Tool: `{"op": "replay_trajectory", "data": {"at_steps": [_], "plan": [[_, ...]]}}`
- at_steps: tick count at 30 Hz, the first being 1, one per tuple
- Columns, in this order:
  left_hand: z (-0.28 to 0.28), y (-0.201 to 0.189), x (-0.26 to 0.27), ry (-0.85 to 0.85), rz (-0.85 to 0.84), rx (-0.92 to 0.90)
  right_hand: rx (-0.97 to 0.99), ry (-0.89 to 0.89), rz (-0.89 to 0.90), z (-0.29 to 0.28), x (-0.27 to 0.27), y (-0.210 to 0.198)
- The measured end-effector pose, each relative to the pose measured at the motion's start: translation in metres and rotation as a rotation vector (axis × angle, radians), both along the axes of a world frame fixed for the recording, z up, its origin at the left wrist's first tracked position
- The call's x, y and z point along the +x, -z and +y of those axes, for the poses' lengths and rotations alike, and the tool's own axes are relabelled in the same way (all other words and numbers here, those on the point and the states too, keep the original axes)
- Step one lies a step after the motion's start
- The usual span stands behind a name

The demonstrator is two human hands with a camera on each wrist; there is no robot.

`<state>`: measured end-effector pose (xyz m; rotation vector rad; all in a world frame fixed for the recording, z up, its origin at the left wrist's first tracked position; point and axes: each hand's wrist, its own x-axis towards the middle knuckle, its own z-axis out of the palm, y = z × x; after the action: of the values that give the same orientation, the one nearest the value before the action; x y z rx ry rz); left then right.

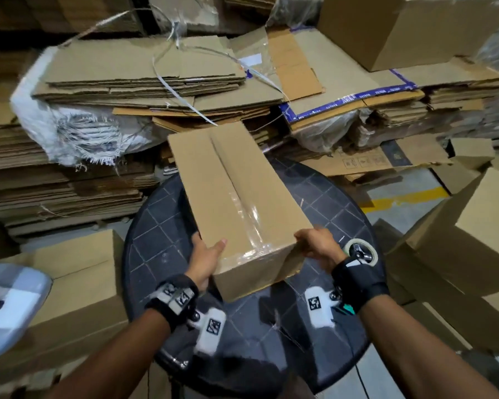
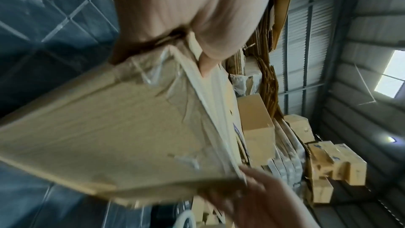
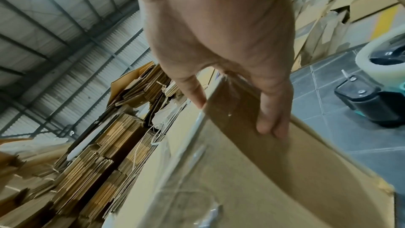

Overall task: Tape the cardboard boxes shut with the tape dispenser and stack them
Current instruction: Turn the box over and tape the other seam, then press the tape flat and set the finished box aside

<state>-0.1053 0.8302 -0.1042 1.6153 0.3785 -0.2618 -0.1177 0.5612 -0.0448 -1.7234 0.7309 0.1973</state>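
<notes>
cardboard box point(image 1: 236, 197), half-taped along its seam, sits tilted over the round tabletop point(image 1: 156, 243); left hand point(image 1: 206, 259) and right hand point(image 1: 319, 244) each grasp a near corner, tape dispenser point(image 1: 360, 251) beside.

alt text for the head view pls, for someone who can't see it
Two hands, left and right, grip the near end of a taped cardboard box on a round dark table. A tape dispenser lies by the right wrist, with flattened cardboard piled behind.
</notes>
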Motion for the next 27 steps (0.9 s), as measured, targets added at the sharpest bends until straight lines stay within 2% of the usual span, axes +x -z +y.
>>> {"op": "replay_trajectory", "data": {"at_steps": [3, 5, 8, 9, 11, 13, 15, 17, 18, 21, 24, 27], "plan": [[-0.037, -0.003, -0.037, -0.012, 0.052, 0.094, -0.003, -0.011, -0.136, -0.01, 0.024, -0.011], [-0.065, -0.013, -0.055, 0.078, 0.035, 0.038, 0.0, -0.094, -0.227, -0.014, 0.029, -0.021], [-0.087, -0.029, -0.06, 0.188, -0.182, 0.149, -0.094, -0.261, -0.215, -0.018, 0.027, -0.024], [-0.086, -0.036, -0.055, 0.156, -0.268, 0.237, -0.166, -0.299, -0.207, -0.019, 0.025, -0.022], [-0.071, -0.048, -0.034, 0.068, -0.443, 0.508, -0.435, -0.378, -0.209, -0.016, 0.015, -0.024], [-0.046, -0.055, -0.007, 0.092, -0.542, 0.841, -0.692, -0.519, -0.293, -0.004, 0.001, -0.024], [-0.017, -0.055, 0.017, 0.255, -0.451, 1.125, -0.83, -0.758, -0.415, 0.014, -0.013, -0.019], [0.004, -0.054, 0.028, 0.426, -0.332, 1.266, -0.972, -0.937, -0.415, 0.028, -0.021, -0.011], [0.009, -0.052, 0.029, 0.469, -0.326, 1.32, -1.048, -0.967, -0.4, 0.032, -0.021, -0.006], [0.008, -0.052, 0.026, 0.471, -0.356, 1.41, -1.133, -0.948, -0.388, 0.033, -0.017, -0.004], [0.007, -0.054, 0.022, 0.5, -0.383, 1.436, -1.13, -0.924, -0.342, 0.025, -0.005, -0.008], [0.004, -0.061, 0.014, 0.591, -0.474, 1.269, -1.151, -0.8, -0.225, 0.005, 0.014, -0.012]]}}
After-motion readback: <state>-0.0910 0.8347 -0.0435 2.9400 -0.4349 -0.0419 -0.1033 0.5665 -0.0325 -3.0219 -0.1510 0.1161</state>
